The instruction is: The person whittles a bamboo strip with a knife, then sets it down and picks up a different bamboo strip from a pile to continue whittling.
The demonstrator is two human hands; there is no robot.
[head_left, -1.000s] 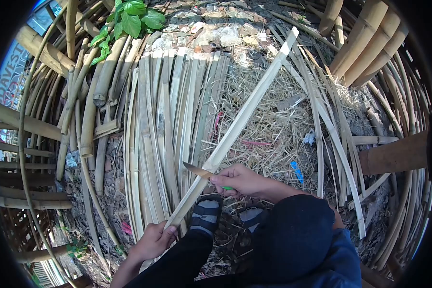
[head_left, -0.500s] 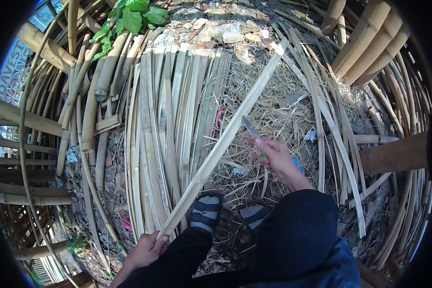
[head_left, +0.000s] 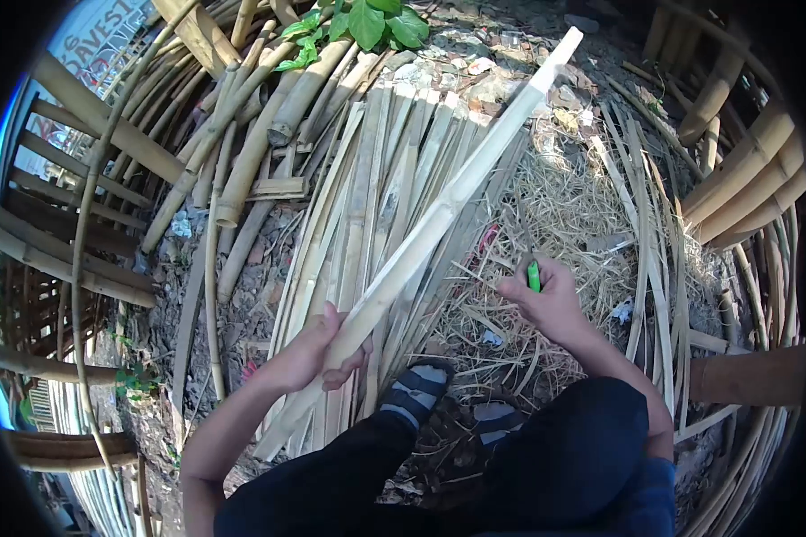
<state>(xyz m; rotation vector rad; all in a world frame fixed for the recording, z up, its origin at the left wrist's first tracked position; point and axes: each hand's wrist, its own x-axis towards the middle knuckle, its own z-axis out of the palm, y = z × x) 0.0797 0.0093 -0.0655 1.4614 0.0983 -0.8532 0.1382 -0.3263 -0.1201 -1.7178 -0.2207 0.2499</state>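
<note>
A long, pale bamboo strip (head_left: 448,201) slants from the lower left up to the far right. My left hand (head_left: 318,349) is closed round it near its lower end, thumb on one side and fingers beneath. Apart from the strip, to its right, my right hand (head_left: 546,295) grips a knife by its bright green handle (head_left: 534,277). The thin blade (head_left: 525,219) points away from me and is hard to make out against the shavings. Under the strip lies a row of split bamboo strips (head_left: 367,197) side by side on the ground.
Bamboo shavings (head_left: 573,215) cover the ground at the right, with more strips (head_left: 645,242) beyond them. Thick bamboo poles (head_left: 752,179) stand far right. Cut bamboo pieces (head_left: 251,170) and a leafy plant (head_left: 367,22) are at the upper left. My sandalled foot (head_left: 416,394) is below.
My left hand has moved up and right, gripping the strip farther from its lower end. My right hand has shifted slightly right, and the knife has turned away from the strip. The view has also shifted.
</note>
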